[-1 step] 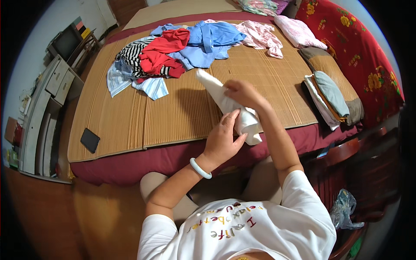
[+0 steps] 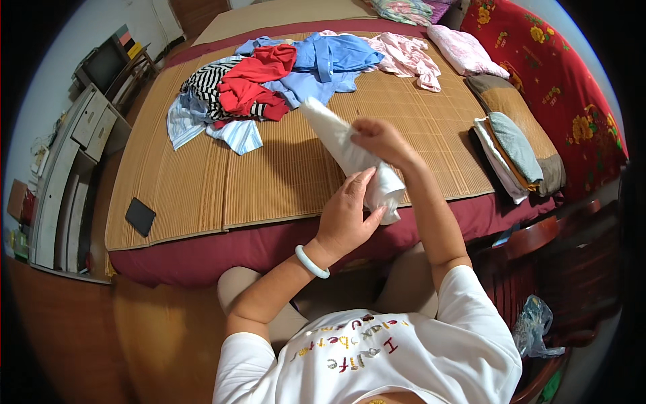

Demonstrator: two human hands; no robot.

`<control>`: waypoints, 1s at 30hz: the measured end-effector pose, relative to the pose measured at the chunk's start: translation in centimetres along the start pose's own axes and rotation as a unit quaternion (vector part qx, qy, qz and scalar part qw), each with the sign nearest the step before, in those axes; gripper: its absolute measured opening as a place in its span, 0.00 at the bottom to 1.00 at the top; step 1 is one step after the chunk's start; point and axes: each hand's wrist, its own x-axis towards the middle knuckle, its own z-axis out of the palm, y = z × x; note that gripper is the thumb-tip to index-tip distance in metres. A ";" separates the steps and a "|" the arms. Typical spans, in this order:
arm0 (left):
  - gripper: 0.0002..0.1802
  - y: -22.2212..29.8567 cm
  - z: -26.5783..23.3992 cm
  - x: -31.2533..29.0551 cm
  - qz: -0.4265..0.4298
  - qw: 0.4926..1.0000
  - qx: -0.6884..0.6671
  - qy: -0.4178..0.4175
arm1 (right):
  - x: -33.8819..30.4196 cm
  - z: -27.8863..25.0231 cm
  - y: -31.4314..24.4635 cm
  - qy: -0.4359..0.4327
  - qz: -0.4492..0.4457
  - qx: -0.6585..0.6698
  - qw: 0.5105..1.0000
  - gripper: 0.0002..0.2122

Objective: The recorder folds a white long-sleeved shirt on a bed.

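A white folded garment [image 2: 330, 138] is held up between my hands above the near edge of the bed; its exact kind cannot be made out. My left hand [image 2: 344, 214], with a pale bangle at the wrist, grips its lower end between thumb and fingers. Higher up, the curled fingers of my right hand [image 2: 380, 141] pinch the garment's right edge. One narrow end points away from me, toward a heap with a red garment [image 2: 252, 84], a black-and-white striped one [image 2: 202, 84] and blue clothes [image 2: 330, 57].
A woven mat [image 2: 182, 182] covers the bed, with a dark phone [image 2: 140, 217] at its near left. Folded clothes [image 2: 515, 151] lie stacked at right beside a brown-grey pillow [image 2: 521, 111]. Pink clothing [image 2: 407, 57] lies farther back. A dark red chair [image 2: 531, 239] stands at lower right.
The garment's far end has shifted slightly up and left, and its lower end has swung a little left. My right hand has moved slightly; my left hand stays in place.
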 end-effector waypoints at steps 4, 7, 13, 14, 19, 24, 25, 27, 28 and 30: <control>0.48 1.2 -1.7 0.6 0.088 0.983 0.158 0.037 | 1.0 -1.6 -0.2 0.006 -0.036 0.333 0.942 0.08; 0.50 1.3 -2.5 1.0 0.106 0.954 0.273 0.060 | 1.5 -1.4 1.8 0.013 0.007 0.455 0.890 0.08; 0.48 -1.4 -2.5 0.8 -0.029 0.921 0.381 -0.072 | 2.9 -1.4 10.0 -0.022 0.149 0.460 0.875 0.09; 0.46 -2.0 -2.4 0.7 -0.042 0.927 0.361 -0.095 | 2.9 -1.7 11.3 0.001 0.166 0.403 0.900 0.09; 0.38 -4.3 -2.2 0.8 -0.044 0.944 0.315 -0.091 | 2.8 -2.7 13.8 0.147 0.221 0.301 0.916 0.14; 0.40 -6.6 -4.7 1.7 -0.101 0.929 0.351 -0.055 | 1.8 -2.6 11.0 0.075 0.206 0.235 0.947 0.21; 0.39 -7.1 -5.1 1.6 -0.129 0.924 0.358 -0.048 | 1.6 -2.5 10.3 0.049 0.204 0.246 0.946 0.22; 0.37 -8.1 -5.9 1.7 -0.185 0.937 0.287 -0.079 | 1.3 -2.1 9.1 0.007 0.186 0.265 0.946 0.24; 0.36 -8.6 -6.0 1.7 -0.207 0.941 0.252 -0.088 | 1.0 -1.9 8.7 -0.010 0.171 0.274 0.946 0.25; 0.29 -9.2 -5.8 1.6 -0.182 0.952 0.242 -0.042 | 0.7 -1.5 8.1 -0.026 0.150 0.289 0.945 0.27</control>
